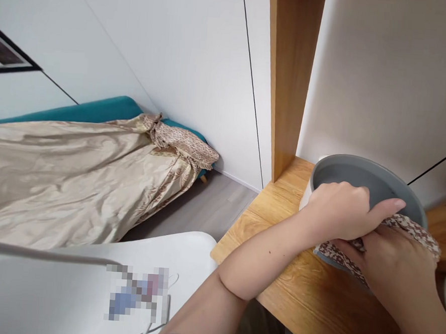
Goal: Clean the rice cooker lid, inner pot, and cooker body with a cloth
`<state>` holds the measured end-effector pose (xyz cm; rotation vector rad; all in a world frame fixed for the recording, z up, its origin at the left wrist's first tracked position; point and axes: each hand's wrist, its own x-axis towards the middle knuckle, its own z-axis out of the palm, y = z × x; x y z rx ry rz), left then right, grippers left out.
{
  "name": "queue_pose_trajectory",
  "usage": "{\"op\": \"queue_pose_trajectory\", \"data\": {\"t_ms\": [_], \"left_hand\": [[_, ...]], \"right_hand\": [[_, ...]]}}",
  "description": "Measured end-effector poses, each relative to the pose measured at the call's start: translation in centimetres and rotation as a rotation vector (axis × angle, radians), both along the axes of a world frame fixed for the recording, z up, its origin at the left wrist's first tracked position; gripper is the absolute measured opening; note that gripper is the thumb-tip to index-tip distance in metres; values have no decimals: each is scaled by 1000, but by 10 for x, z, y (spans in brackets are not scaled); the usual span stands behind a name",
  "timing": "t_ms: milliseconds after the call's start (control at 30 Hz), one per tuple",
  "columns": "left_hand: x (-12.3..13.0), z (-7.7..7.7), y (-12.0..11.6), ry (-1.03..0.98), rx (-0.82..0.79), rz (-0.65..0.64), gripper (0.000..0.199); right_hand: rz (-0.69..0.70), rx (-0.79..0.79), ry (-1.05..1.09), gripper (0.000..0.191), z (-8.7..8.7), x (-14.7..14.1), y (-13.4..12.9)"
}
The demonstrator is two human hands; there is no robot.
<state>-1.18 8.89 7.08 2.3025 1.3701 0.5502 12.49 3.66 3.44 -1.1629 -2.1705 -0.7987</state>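
A round basin-like container (353, 170), grey inside and pale outside, stands on the wooden tabletop. Across its near rim lies a brown-and-white patterned cloth (412, 226). My left hand (341, 209) is closed over the container, knuckles up and thumb stretched out to the right against the cloth; its fingertips are hidden. Just below and to the right, my right hand (400, 263) is wrapped on the same cloth, pressing it together. The two hands overlap at the near rim. A bit of cloth shows between them.
The wooden tabletop (281, 206) meets an upright wooden panel (294, 80). To the left are a white surface (68, 288) with cables and a blurred item (135, 292). Beyond it stands a teal sofa (109, 107) under a beige cover (94, 164).
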Motion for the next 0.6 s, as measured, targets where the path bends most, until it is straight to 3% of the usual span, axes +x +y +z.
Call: {"op": "queue_pose_trajectory", "data": {"t_ms": [400,600], "left_hand": [[-3,4,1,-36,-110,-59,78],[-6,8,-1,-65,-148,-60,76]], "right_hand": [[-16,46,-192,76,1,10,1],[-43,-127,-101,77,-5,16,0]]}}
